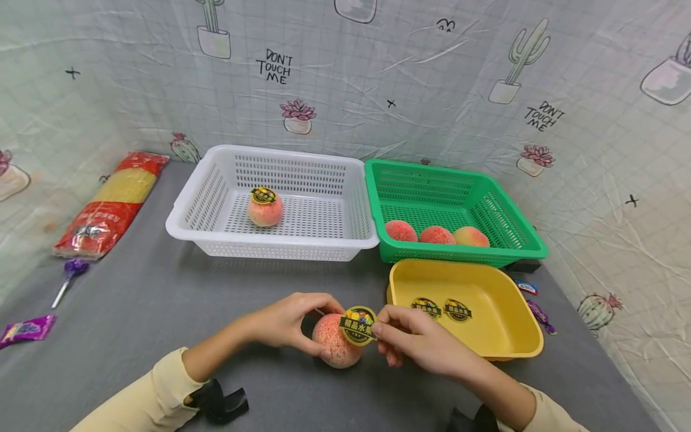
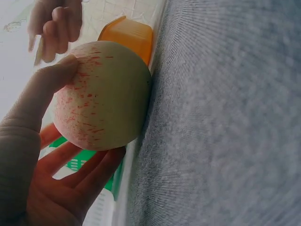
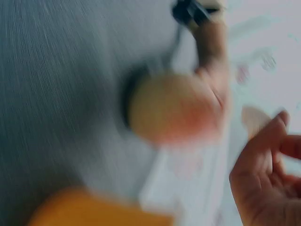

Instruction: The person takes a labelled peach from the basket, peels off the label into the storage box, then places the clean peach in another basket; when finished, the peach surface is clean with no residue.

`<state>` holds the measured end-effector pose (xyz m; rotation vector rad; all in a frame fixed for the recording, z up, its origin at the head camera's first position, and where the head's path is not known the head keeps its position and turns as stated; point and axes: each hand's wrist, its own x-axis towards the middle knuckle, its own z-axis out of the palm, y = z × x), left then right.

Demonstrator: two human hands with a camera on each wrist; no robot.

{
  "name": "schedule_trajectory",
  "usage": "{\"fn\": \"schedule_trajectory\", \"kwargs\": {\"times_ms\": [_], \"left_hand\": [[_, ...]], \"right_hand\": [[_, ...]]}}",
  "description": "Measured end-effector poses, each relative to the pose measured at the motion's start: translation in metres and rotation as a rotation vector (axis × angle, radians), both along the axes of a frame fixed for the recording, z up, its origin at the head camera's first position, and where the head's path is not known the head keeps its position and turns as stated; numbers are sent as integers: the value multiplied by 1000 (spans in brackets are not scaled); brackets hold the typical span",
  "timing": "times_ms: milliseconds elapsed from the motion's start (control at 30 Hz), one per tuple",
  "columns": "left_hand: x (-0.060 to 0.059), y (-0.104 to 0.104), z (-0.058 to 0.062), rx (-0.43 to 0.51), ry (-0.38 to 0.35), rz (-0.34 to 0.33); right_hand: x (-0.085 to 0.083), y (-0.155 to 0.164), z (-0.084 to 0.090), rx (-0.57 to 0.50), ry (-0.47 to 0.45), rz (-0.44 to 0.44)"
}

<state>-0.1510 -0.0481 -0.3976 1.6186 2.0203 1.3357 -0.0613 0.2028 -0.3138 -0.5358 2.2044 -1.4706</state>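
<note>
My left hand (image 1: 283, 321) grips a pink peach (image 1: 330, 341) on the grey table, thumb and fingers around its side. In the left wrist view the peach (image 2: 106, 101) shows a pale face flecked with red. My right hand (image 1: 418, 339) pinches the edge of a round black-and-gold fruit sticker (image 1: 357, 326) between thumb and forefinger. The sticker overlaps the peach in the head view; whether it touches the skin I cannot tell. In the right wrist view the peach (image 3: 174, 110) is blurred, and the sticker (image 3: 254, 120) appears at the fingertips of my right hand (image 3: 268, 183).
Behind stands a white basket (image 1: 270, 240) holding a stickered peach (image 1: 266, 210). Beside it, a green basket (image 1: 464, 255) holds three peaches. A yellow basin (image 1: 496, 330) with two stickers (image 1: 457, 310) sits right. Left lie a red-and-yellow packet (image 1: 113, 204), a lollipop (image 1: 74, 268) and a purple sweet (image 1: 28, 330).
</note>
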Motion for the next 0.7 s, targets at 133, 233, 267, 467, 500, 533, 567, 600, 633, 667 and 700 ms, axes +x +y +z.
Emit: {"fn": "schedule_trajectory", "kwargs": {"times_ms": [133, 233, 267, 467, 500, 533, 567, 600, 633, 667, 700], "left_hand": [[-1, -1, -2, -12, -28, 9], [-1, -1, -3, -14, -28, 15], [-1, -1, -3, -14, -29, 14], [1, 0, -1, -16, -38, 13], [1, 0, 0, -16, -41, 13], [1, 0, 0, -17, -44, 14], [1, 0, 0, -18, -46, 15], [1, 0, 0, -19, -47, 16], [1, 0, 1, -21, -48, 18], [1, 0, 0, -23, -47, 19], [1, 0, 1, -25, -47, 20]], "right_hand": [[-5, 37, 14, 73, 94, 74], [-14, 75, 16, 139, 136, 135], [-17, 87, 15, 159, 120, 140], [-27, 140, -2, 316, 11, 84], [-28, 144, -7, 344, 8, 75], [-29, 148, -11, 365, 1, 67], [-29, 150, -15, 398, 3, 61], [-29, 151, -18, 436, 16, 57], [-30, 152, -22, 478, 35, 53], [-30, 152, -25, 521, 65, 52], [-30, 151, -28, 567, 101, 48]]}}
